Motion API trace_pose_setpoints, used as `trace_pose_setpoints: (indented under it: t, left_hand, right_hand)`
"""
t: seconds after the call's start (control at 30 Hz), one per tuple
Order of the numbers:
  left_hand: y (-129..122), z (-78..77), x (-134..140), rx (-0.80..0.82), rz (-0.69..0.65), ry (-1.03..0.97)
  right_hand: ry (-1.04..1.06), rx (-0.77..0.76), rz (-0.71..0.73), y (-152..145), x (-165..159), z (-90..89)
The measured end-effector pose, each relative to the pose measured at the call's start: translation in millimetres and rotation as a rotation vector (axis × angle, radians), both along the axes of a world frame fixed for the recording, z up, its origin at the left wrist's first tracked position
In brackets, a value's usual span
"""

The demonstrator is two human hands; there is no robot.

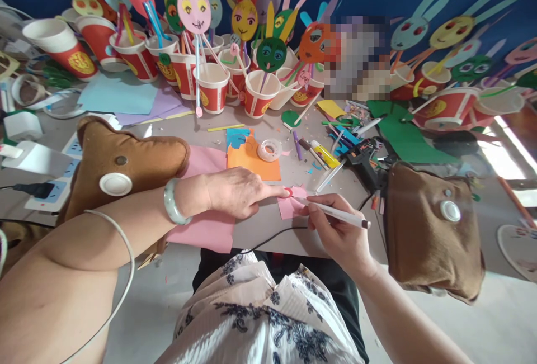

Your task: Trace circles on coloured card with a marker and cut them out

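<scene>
Paper-face sticks [194, 12] in red cups [213, 94]

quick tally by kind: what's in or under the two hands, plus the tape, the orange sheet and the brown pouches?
Pens: 1, white pen held in the right hand
Small pink paper pieces: 1, pinned by the left hand
Tape rolls: 1
Orange paper sheets: 1
Brown pouches: 2
Total: 6
</scene>
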State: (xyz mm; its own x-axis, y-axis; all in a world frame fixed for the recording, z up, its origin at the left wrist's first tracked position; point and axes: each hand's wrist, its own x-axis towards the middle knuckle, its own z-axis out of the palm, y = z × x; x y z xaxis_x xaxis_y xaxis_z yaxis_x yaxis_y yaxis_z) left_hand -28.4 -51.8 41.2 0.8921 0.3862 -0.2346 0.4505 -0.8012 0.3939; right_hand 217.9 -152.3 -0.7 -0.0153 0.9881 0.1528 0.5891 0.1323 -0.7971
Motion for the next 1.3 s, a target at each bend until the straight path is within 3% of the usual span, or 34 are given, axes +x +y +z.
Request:
trace_pose_setpoints:
  t: [0.27, 0.5, 0.7, 0.9, 1.2, 1.3]
  left_hand:
    - [0.0, -2.8, -1.0, 0.024, -0.018, -0.029]
    - [-0.5, 1.4, 0.1, 0.025, -0.006, 0.001]
    - [-0.2, -0.6, -0.6, 0.022, 0.006, -0.011]
    - [1.0, -1.1, 0.1, 0.077, -0.026, -0.022]
    - [2.0, -2.6, -1.2, 0.005, -0.051, -0.176]
    - [-0.1, -1.9, 1.1, 0.039, -0.090, -0.121]
  right_hand:
    - [-0.017, -0.050, 0.010, 10.4, -5.9, 4.8]
    - [-0.013, -0.058, 0.037, 2.4, -3.3, 4.7]
    - [0.100, 0.094, -0.036, 2.9, -4.1, 4.8]
    - [-0.186, 0.094, 0.180, 20.5, -13.6, 14.5]
    - [-0.223, 0.131, 0.139, 27.6, -17.7, 8.2]
    - [-0.179, 0.116, 0.120, 27.0, -17.8, 9.0]
